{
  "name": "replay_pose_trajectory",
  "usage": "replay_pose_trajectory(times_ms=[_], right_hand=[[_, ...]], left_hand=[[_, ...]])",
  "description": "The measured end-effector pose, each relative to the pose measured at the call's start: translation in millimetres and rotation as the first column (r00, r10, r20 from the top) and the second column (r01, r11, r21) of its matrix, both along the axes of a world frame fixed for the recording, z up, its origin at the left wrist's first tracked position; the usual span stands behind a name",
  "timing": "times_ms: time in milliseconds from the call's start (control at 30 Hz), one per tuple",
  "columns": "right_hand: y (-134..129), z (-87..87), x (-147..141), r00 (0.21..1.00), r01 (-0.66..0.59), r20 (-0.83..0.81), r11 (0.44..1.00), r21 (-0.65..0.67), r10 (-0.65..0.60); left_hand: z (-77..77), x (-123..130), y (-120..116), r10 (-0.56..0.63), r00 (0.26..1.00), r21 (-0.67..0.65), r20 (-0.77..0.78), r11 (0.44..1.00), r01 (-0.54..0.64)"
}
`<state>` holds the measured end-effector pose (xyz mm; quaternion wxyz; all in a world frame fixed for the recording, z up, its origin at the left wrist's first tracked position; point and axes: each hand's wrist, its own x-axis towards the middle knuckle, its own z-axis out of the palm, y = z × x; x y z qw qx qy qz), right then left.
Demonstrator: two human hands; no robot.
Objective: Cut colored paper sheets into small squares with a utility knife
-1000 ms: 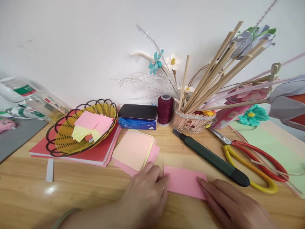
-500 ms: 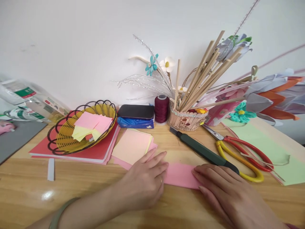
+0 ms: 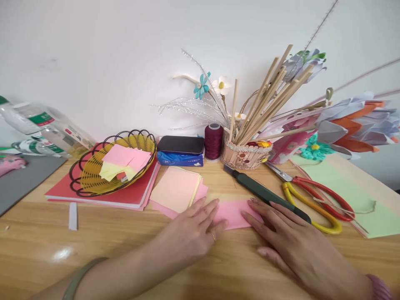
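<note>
A pink strip of folded paper (image 3: 234,214) lies flat on the wooden table between my two hands. My left hand (image 3: 196,227) rests over its left end, fingers stretched out and thumb near the lower edge. On the right end lies my right hand (image 3: 287,235), fingers spread and pressing the paper down, thumb apart on the tabletop. Just behind the paper, a dark green utility knife (image 3: 271,193) reaches under or behind my right fingers. A stack of pale pink and yellow paper squares (image 3: 176,187) sits beyond my left hand.
Scissors with red and yellow handles (image 3: 312,200) lie at right beside green paper (image 3: 375,208). A yellow woven basket (image 3: 90,177) holds paper squares at left. Behind are a phone (image 3: 181,144), a maroon thread spool (image 3: 213,141) and a pot of sticks (image 3: 246,156).
Both hands and the pink paper have shifted slightly away from me. My right hand's fingers have spread and reached further onto the paper, and its thumb has moved off the edge.
</note>
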<state>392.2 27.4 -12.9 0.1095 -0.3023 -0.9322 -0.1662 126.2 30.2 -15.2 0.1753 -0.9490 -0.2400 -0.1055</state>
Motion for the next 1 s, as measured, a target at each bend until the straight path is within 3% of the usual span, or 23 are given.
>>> replay_pose_trajectory(times_ms=[167, 400, 600, 667, 767, 1000], right_hand=[[-3, -1.7, 4, 0.999, -0.014, 0.040, 0.999, 0.038, 0.012], [-2, 0.8, 7, 0.999, -0.008, 0.052, 1.000, -0.003, 0.008], [-14, 9.9, -18, 0.998, -0.039, 0.047, 0.999, 0.033, 0.038], [-22, 9.9, -33, 0.993, -0.100, 0.058, 0.995, 0.012, 0.099], [-32, 6.5, -47, 0.993, -0.098, 0.066, 0.994, -0.048, 0.101], [-33, 2.0, -24, 0.995, -0.059, 0.070, 0.995, -0.078, 0.065]], left_hand=[[2.3, -7, -1, 0.018, 0.998, -0.074, -0.055, 0.997, -0.022], [15.4, -18, 12, -0.065, 0.994, -0.249, -0.089, 0.968, 0.041], [12.2, -18, 11, -0.053, 0.996, -0.265, -0.072, 0.964, 0.032], [9.6, -18, 11, -0.059, 0.995, -0.267, -0.078, 0.963, 0.036], [8.0, -19, 11, -0.061, 0.995, -0.257, -0.073, 0.965, 0.041], [8.5, -18, 12, -0.057, 0.996, -0.259, -0.070, 0.965, 0.037]])
